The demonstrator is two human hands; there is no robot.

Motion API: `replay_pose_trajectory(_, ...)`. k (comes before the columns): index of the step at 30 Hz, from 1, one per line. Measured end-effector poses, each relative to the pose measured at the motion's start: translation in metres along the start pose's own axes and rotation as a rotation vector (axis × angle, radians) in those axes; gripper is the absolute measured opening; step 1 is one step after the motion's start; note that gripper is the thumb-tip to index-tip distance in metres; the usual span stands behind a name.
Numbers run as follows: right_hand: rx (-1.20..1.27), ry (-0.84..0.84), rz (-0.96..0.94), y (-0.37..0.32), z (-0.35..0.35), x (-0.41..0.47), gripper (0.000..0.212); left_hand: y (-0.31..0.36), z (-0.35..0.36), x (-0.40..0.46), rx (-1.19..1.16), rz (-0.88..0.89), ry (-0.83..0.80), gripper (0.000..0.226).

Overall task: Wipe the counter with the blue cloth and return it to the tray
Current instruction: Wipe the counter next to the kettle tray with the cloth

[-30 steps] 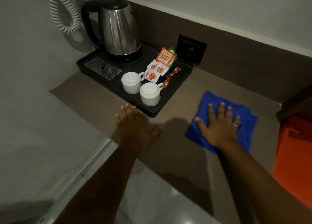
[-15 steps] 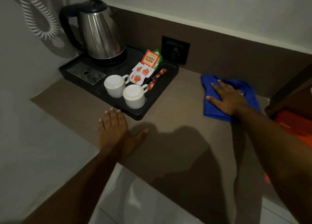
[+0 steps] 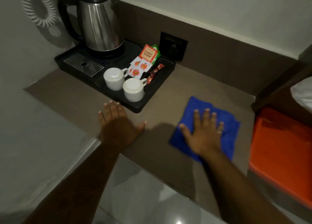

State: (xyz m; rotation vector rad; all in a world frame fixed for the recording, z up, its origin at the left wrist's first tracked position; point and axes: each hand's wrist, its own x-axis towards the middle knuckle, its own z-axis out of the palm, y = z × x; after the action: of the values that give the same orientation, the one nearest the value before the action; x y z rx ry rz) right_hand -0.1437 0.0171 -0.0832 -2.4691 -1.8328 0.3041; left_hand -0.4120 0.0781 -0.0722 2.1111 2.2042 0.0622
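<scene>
A folded blue cloth (image 3: 226, 122) lies flat on the brown counter (image 3: 177, 97), right of the black tray (image 3: 162, 88). My right hand (image 3: 204, 132) presses down on the cloth with fingers spread, covering its middle. My left hand (image 3: 118, 124) rests palm-down on the bare counter near its front edge, just in front of the tray's near corner, holding nothing.
The tray holds a steel kettle (image 3: 99, 21), two upturned white cups (image 3: 114, 78) (image 3: 134, 89), tea sachets (image 3: 145, 60) and a metal drip grate (image 3: 83, 67). A wall socket (image 3: 173, 45) sits behind. An orange box (image 3: 283, 149) borders the counter's right end. A coiled white cord (image 3: 37, 9) hangs upper left.
My right hand has drawn the cloth from the back wall toward the counter's front edge. My left hand has stayed planted on the counter.
</scene>
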Motion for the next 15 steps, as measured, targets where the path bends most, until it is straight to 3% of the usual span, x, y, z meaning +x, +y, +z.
replay_pose_trajectory(3,-0.014,-0.017,-0.286,-0.021,0.008,-0.039,0.086,-0.002,-0.002,-0.002,0.008,0.021,0.011,0.131)
replay_pose_trajectory(6,-0.025,-0.014,-0.412,0.025,0.003,-0.054,0.080,-0.003,-0.003,-0.001,0.028,0.042,0.012,0.131)
replay_pose_trajectory(10,-0.044,-0.021,-0.147,0.076,-0.017,-0.012,0.082,-0.004,-0.001,0.001,0.036,0.042,0.010,0.134)
replay_pose_trajectory(15,0.000,0.032,0.248,0.034,-0.016,0.055,0.096,-0.004,0.006,0.002,0.006,0.012,-0.002,0.139)
